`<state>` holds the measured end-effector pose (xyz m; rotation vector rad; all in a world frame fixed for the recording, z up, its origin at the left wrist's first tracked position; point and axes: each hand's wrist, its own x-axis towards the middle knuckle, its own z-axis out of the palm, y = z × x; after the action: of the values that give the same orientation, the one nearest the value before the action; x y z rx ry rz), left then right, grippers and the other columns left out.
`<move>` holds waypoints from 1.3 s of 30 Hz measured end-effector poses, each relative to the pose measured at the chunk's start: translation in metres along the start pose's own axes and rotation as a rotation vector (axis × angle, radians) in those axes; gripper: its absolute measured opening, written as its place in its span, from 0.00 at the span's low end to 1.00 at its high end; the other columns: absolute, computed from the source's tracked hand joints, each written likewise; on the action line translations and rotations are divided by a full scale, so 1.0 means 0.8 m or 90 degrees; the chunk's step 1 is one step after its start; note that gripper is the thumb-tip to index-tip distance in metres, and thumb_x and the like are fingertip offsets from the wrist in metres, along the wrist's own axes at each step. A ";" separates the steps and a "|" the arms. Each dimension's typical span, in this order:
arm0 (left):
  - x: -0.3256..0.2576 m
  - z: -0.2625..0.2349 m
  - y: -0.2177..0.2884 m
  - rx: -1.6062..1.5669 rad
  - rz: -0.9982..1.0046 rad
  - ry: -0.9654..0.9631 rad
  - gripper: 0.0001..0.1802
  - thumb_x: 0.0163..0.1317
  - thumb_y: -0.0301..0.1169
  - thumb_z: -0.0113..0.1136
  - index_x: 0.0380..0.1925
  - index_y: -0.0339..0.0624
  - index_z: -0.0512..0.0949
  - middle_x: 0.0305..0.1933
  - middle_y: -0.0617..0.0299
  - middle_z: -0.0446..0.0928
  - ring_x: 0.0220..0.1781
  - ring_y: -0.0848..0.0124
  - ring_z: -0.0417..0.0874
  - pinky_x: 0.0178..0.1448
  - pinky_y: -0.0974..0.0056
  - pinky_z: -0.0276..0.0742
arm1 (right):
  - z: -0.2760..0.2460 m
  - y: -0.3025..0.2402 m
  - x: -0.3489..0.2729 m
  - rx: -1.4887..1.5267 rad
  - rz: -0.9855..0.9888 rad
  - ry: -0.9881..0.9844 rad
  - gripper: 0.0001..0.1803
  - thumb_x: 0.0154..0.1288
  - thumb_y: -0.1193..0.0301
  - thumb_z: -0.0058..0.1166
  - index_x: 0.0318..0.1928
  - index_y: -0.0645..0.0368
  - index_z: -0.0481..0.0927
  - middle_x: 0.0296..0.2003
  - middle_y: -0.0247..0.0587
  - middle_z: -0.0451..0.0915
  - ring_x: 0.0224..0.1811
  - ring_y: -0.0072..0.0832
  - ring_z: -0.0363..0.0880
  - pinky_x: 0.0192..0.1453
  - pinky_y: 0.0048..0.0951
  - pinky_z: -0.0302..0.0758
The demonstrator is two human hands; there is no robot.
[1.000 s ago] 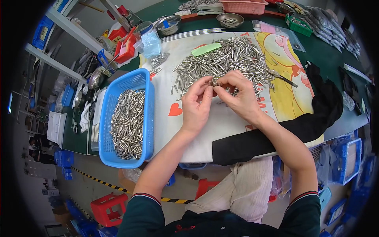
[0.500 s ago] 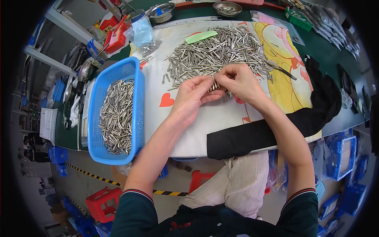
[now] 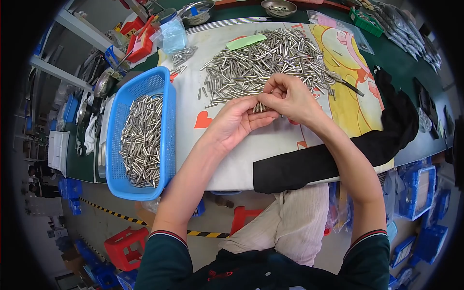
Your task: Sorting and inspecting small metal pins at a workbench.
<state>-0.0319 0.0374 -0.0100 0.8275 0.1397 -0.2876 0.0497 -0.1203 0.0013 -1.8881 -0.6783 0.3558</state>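
Red letters [image 3: 297, 27] show on my white cloth [image 3: 220, 164], at its far edge and also close by my right hand [image 3: 297, 102], where that hand hides some of them. A red mark [image 3: 220, 275] sits on the front of my dark shirt [image 3: 251, 276], too blurry to read.

The pins [image 3: 261, 108] in my hands are thin, shiny and silver, all bunched up. They are between me and the near edge of the big pile [image 3: 275, 58]. My left hand [image 3: 234, 121] is half curled, palm partly up, with its thumb and fingers around the bunch. My right thumb and first finger are pinched together on the top of it. I can't tell how many pins there are, as my fingers cover most of them.

The pile has lots more silver pins, lying every which way. A green paper [image 3: 246, 42] lies on its far left part. Some tweezers [image 3: 349, 87] with dark handles rest at its right side.

On my left is a blue basket [image 3: 170, 130] with many more pins inside. A black sleeve [image 3: 297, 174] lies across the cloth, near me on the right.
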 end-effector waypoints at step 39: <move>0.007 -0.015 0.004 -0.228 -0.068 -0.038 0.12 0.70 0.30 0.41 0.39 0.31 0.70 0.50 0.36 0.74 0.48 0.55 0.81 0.51 0.60 0.82 | 0.000 0.001 0.002 0.110 -0.106 0.175 0.17 0.64 0.64 0.51 0.29 0.68 0.80 0.15 0.31 0.69 0.19 0.16 0.61 0.22 0.24 0.59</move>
<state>-0.0254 0.0470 -0.0170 0.4561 0.1738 -0.3752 0.0512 -0.1201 0.0006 -1.6636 -0.5940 0.0442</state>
